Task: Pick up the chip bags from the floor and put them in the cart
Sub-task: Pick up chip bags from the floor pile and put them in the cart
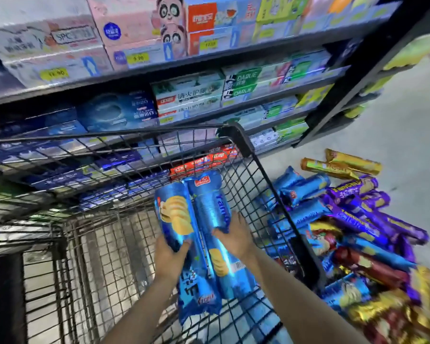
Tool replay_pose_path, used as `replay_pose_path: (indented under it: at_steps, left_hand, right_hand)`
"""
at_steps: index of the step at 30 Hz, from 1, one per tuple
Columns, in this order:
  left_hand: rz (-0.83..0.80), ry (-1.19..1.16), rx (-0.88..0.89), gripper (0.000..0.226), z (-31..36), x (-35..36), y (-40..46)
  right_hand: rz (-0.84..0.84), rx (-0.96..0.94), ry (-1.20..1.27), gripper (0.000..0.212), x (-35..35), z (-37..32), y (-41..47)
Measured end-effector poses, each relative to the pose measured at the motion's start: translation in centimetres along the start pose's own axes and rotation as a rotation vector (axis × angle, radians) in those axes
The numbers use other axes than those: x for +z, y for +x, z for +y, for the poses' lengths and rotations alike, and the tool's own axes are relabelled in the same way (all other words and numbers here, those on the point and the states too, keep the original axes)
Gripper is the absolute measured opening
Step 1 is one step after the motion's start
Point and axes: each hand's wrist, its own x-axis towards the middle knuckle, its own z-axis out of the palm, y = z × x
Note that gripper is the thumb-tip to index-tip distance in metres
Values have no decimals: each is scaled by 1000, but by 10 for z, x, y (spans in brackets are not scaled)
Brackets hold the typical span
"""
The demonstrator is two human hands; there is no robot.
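Holding 2 blue chip bags [204, 234] side by side over the cart [243, 142], long axes pointing away, I gripped one in my left hand [170, 256] and one in my right hand [236, 238], the floor pile [358, 232] lying to my right.

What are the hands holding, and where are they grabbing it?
Two blue chip bags, held side by side around their middles: left hand, right hand.

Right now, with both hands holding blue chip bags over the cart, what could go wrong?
1. The left hand and right hand each grip only the side of the long blue chip bags, so one could slip out.
2. The bags sit close to the cart wall on the right, so a bag might catch on the rim.
3. The pile of bags on the floor lies against the cart, so rolling it could crush them.
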Motion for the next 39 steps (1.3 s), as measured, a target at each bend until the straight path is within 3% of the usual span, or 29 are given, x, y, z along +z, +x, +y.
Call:
replay_pose_path:
  at_steps: [2,4,7,10,14,17,21,23,26,30,35,37,39]
  left_hand:
    - [48,-37,61,49,40,-4,-17]
    - [139,-65,180,64,94,-2,-39]
    - [219,-23,517,65,184,19,-71]
    - [162,78,751,63,258,72,-100]
    - [-80,337,869,64,291,174,-135]
    - [-313,599,789,62,265,254,-152]
    - [-461,855,598,72,205,333,-146]
    - [-484,926,552,71,176,361,-136]
    - [-511,994,527,67,134,398,-109]
    - [-539,1035,456,63,76,445,-51]
    - [-558,1094,498,63,8,514,51]
    - [-547,1122,502,76,-21,540,95]
    - [-548,1150,510,90,-50,564,138]
  right_hand:
    - [-28,-120,135,67,-21,-13,-16]
    - [-36,-242,294,56,-50,-25,-32]
    - [63,-378,445,53,-116,-42,-57]
    - [243,-412,623,52,-187,-22,-76]
    - [425,-238,684,51,-251,78,-88]
    - [451,5,693,51,-266,182,-101]
    - [434,230,753,71,-248,294,-112]
    - [385,278,792,56,-231,333,-109]
    - [341,339,819,54,-192,373,-91]
    - [287,416,941,90,-118,397,-38]
    - [305,416,1172,60,-39,435,79]
    - [299,401,1228,64,-8,450,132]
    - [344,427,1289,80,22,465,185]
